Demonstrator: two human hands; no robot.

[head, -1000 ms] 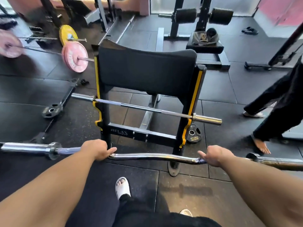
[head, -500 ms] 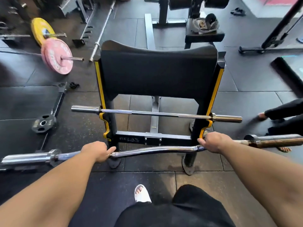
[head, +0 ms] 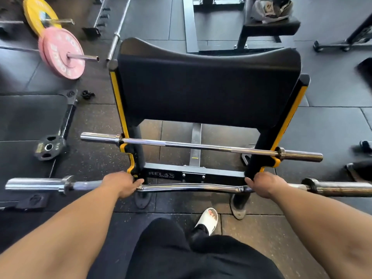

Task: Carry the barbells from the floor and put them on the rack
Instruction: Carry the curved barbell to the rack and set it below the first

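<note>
I hold a chrome curl barbell (head: 191, 187) level in front of me, just short of the rack's lower yellow hooks. My left hand (head: 120, 184) grips its left bend and my right hand (head: 263, 184) its right bend. The black-and-yellow rack (head: 201, 174) with a padded top stands straight ahead. A straight chrome barbell (head: 197, 146) lies across the rack's upper hooks.
A pink plate (head: 62, 53) and a yellow plate (head: 38, 15) on bars lie on the floor at the far left. A small black plate (head: 48, 147) on a floor stand sits left. A bench (head: 269, 27) with a bag stands behind. My white slipper (head: 208, 220) is below the rack.
The curl barbell has come closer to the rack and levelled out, both hands still on it. The view has stepped forward; the other person at the right has mostly left the frame.
</note>
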